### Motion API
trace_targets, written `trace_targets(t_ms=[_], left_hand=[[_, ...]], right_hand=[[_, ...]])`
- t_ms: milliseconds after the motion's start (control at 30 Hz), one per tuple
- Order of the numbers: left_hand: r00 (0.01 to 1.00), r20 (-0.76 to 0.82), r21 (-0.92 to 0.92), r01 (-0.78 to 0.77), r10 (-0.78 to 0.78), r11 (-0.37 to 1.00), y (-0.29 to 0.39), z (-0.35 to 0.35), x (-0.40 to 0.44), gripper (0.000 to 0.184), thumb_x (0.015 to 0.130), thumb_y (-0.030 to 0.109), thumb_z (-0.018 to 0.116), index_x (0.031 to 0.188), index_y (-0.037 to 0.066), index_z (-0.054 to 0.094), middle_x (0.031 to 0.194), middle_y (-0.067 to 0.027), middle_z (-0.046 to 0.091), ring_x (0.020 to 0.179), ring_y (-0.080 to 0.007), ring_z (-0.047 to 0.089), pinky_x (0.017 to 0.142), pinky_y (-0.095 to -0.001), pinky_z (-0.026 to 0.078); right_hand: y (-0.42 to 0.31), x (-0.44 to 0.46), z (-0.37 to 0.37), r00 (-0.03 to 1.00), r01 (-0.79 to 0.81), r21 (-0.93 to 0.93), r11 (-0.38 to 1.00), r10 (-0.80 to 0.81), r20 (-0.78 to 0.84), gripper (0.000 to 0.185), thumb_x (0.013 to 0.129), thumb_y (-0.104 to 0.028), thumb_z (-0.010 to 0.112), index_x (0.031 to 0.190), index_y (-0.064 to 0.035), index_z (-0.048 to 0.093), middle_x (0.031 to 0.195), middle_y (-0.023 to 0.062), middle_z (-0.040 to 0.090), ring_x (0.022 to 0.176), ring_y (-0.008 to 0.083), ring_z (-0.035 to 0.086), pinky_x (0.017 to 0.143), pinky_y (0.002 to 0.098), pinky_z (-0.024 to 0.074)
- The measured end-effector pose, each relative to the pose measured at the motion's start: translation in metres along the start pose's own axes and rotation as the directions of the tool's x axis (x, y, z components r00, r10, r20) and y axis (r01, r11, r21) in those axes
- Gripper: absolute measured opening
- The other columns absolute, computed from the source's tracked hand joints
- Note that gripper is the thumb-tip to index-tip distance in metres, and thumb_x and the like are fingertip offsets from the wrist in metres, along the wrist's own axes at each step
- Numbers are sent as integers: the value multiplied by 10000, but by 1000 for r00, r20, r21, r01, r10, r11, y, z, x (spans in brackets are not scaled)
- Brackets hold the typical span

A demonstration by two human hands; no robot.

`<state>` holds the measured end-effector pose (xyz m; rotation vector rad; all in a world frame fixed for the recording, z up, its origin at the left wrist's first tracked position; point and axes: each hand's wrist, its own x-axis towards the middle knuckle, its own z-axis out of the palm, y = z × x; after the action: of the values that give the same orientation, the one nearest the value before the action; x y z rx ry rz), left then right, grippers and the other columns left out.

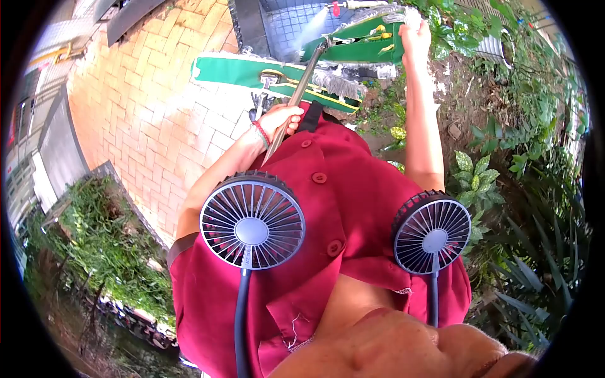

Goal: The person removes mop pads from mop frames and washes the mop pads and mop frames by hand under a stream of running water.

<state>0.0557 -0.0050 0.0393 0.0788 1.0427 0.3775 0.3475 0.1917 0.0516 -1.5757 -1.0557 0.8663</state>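
My left hand (pixel 416 41) is closed on the right end of a green mop head (pixel 365 45) with grey fringe, held over a blue-tiled basin (pixel 287 28). My right hand (pixel 282 120) is wrapped round a metal pole (pixel 304 85), whose upper end meets this mop head. A second green mop head (pixel 230 69) with yellow edging lies across the basin's near side, just beyond my right hand. Water sprays from a tap (pixel 336 8) with a red part at the top, to the left of my left hand.
Brick paving (pixel 142 101) spreads on the left. Plants (pixel 476 176) and soil border the right side. Two small round fans (pixel 252 230) (pixel 435 240) hang in front of my red shirt (pixel 302 208). Grass (pixel 107 233) grows at the lower left.
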Motion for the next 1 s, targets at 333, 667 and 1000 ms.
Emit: trace_targets(t_ms=[333, 667, 1000], left_hand=[[998, 39, 12, -50, 49, 999, -21, -16, -10, 167, 828, 229, 582, 734, 130, 485, 609, 61, 451, 489, -42, 384, 418, -179, 306], [999, -41, 193, -16, 24, 981, -23, -31, 18, 160, 791, 278, 625, 834, 128, 586, 632, 63, 469, 536, -54, 401, 483, -204, 325], [1000, 2, 320, 23, -25, 947, -13, -20, 31, 188, 789, 272, 634, 750, 107, 553, 583, 49, 455, 481, -63, 425, 412, -200, 347]], right_hand=[[-66, 17, 34, 736, 402, -356, 843, -67, 673, 138, 816, -141, 515, 872, -34, 582, 807, 112, 613, 791, 193, 573, 704, 323, 442], [-8, 29, -38, 840, 353, -494, 795, -36, 542, 287, 741, -15, 489, 1020, 22, 545, 947, 125, 624, 836, 194, 585, 753, 285, 445], [70, -68, -146, 967, 4, -262, 965, 63, 246, 343, 779, 16, 513, 1118, -20, 550, 989, 31, 608, 896, 90, 544, 784, 220, 423]])
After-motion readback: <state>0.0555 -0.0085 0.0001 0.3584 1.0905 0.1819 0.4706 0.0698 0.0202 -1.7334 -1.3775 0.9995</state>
